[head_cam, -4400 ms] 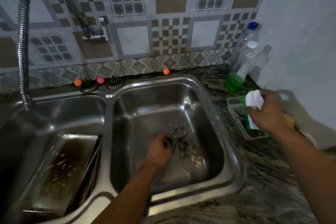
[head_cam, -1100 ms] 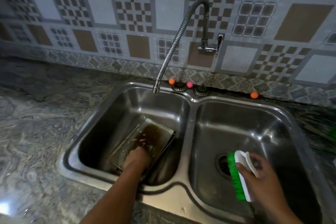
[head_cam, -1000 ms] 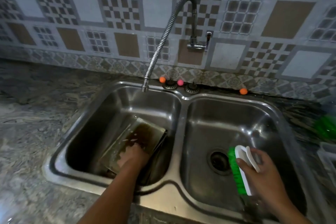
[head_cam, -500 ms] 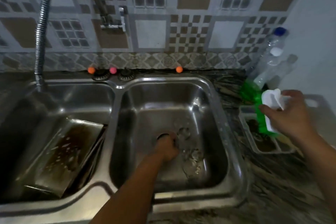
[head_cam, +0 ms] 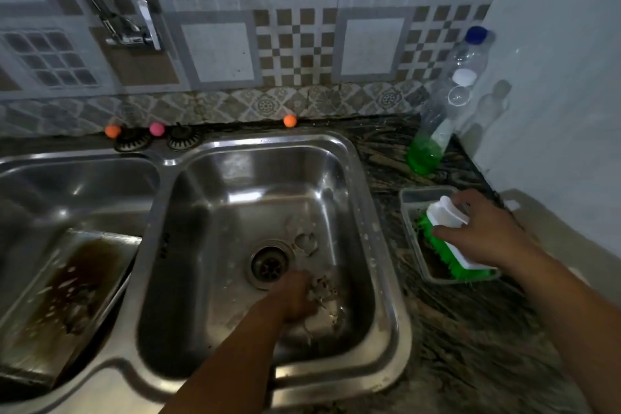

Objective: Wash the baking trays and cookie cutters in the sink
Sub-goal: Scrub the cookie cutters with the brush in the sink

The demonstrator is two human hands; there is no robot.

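Head view. The person is working at a double sink, with each hand occupied on a separate job.

The right hand is gripping the white back of a scrubbing brush, fingers curled over the handle, and is pressing its green bristles down into a small clear plastic tub standing on the counter just beside the right basin. In my judgement the brush is being loaded with whatever the tub is holding; the contents are too dark to identify. A bottle of green liquid is standing behind the tub, against the wall.

The left hand is reaching down to the floor of the right basin, beside the drain. Its fingers are curling around one of the cookie cutters, which is lying directly at the fingertips; whether it is lifted off the metal cannot be told through the blur. Another cutter is lying near the drain, apart from the hand. The hand is probably gathering a cutter to meet the brush.

A baking tray, browned and spotted with residue, is leaning tilted in the left basin, well apart from both hands and, by its look, not yet scrubbed.
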